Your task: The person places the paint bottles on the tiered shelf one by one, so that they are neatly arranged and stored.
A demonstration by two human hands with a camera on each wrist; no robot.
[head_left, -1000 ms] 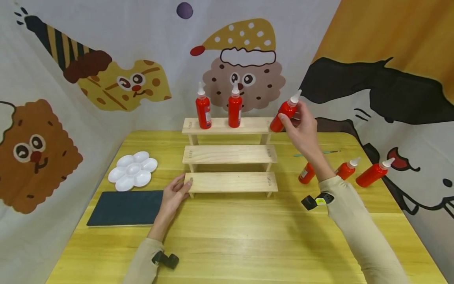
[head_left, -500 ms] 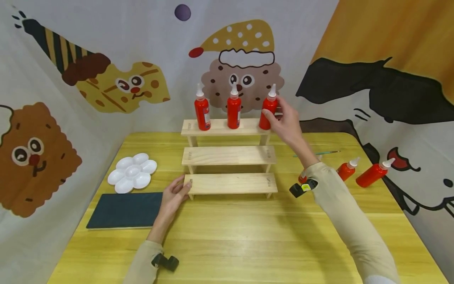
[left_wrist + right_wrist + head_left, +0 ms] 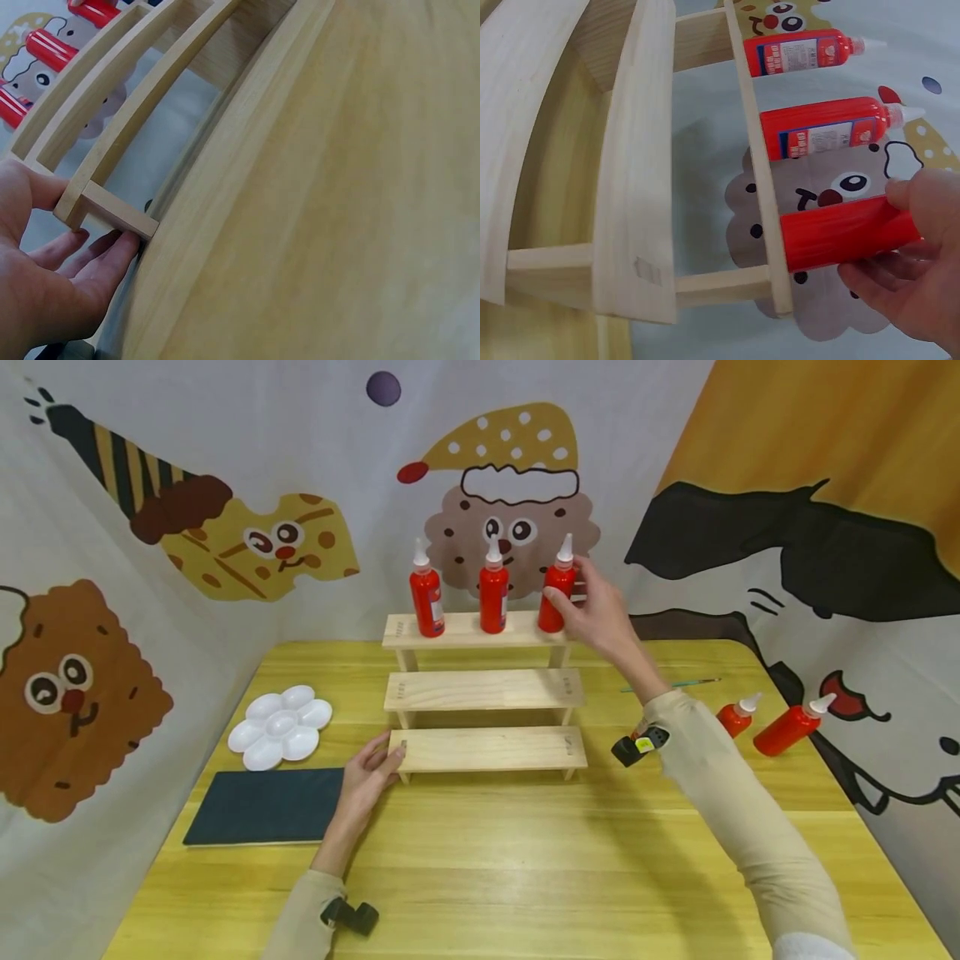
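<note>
A three-step wooden stand (image 3: 483,691) occupies the middle of the table. On its top step, two red bottles with white nozzle caps stand upright, the left bottle (image 3: 428,602) and the middle bottle (image 3: 492,600). My right hand (image 3: 602,610) grips a third red bottle (image 3: 555,600) at the top step's right end; in the right wrist view this bottle's base (image 3: 799,241) meets the step. My left hand (image 3: 367,777) holds the left end of the lowest step, thumb on top and fingers by the leg (image 3: 120,210).
Two red bottles lie tilted at right, one (image 3: 735,717) nearer and another bottle (image 3: 787,731) farther out. A thin paintbrush (image 3: 693,682) lies behind the right forearm. At left are a white flower-shaped palette (image 3: 282,722) and a dark flat board (image 3: 262,806).
My right hand has carried the third bottle leftward onto the top step, and the bottle has gone from tilted to upright. The left hand has stayed at the stand.
</note>
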